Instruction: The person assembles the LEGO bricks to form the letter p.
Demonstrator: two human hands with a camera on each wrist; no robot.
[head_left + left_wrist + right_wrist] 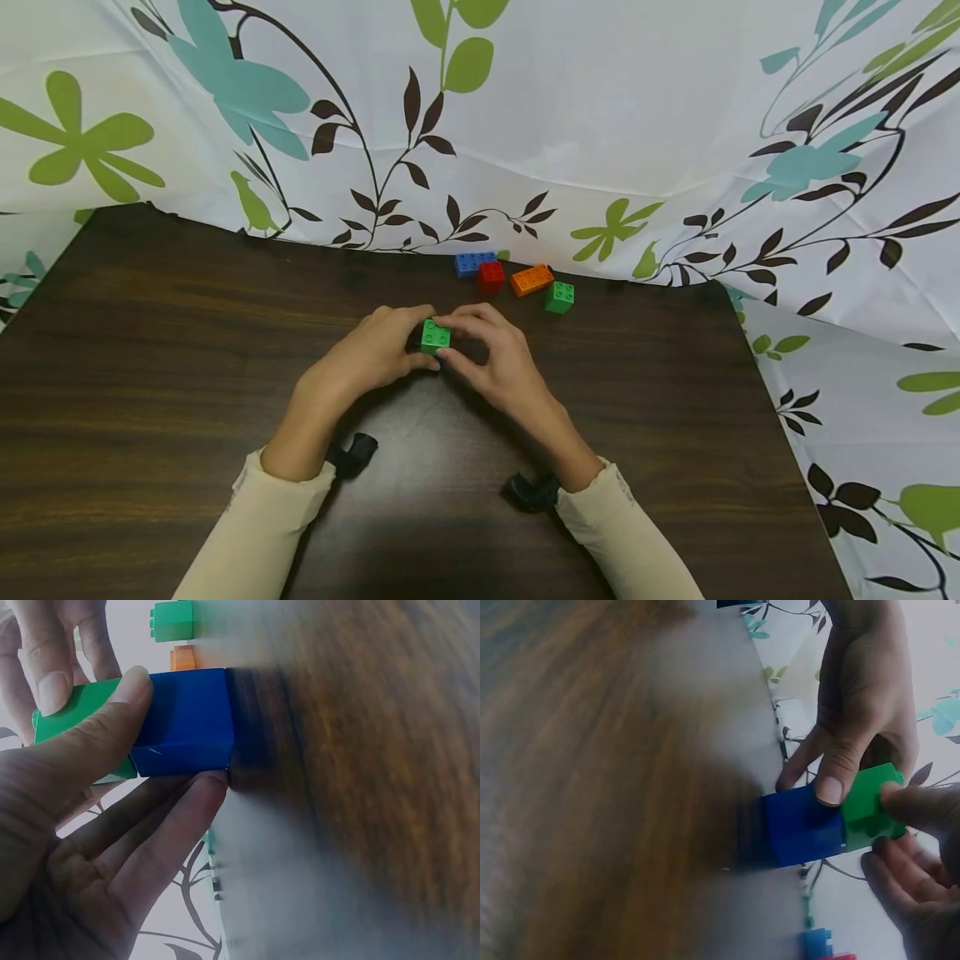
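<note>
A green toy brick [436, 336] sits on top of a blue toy brick [187, 720], forming a small stack near the middle of the table. My left hand [375, 350] grips the stack from the left, thumb across the seam and onto the blue brick in the left wrist view. From the other side my right hand [497, 358] pinches the green brick between thumb and fingers. The blue brick is mostly hidden in the head view. In both wrist views its lower end is at or very near the tabletop.
Behind the hands, near the table's back edge, lie a blue brick [475, 263], a red brick [491, 277], an orange brick [532, 280] and a second green brick [559, 297]. A patterned white cloth [600, 108] hangs behind the dark wooden table [187, 333].
</note>
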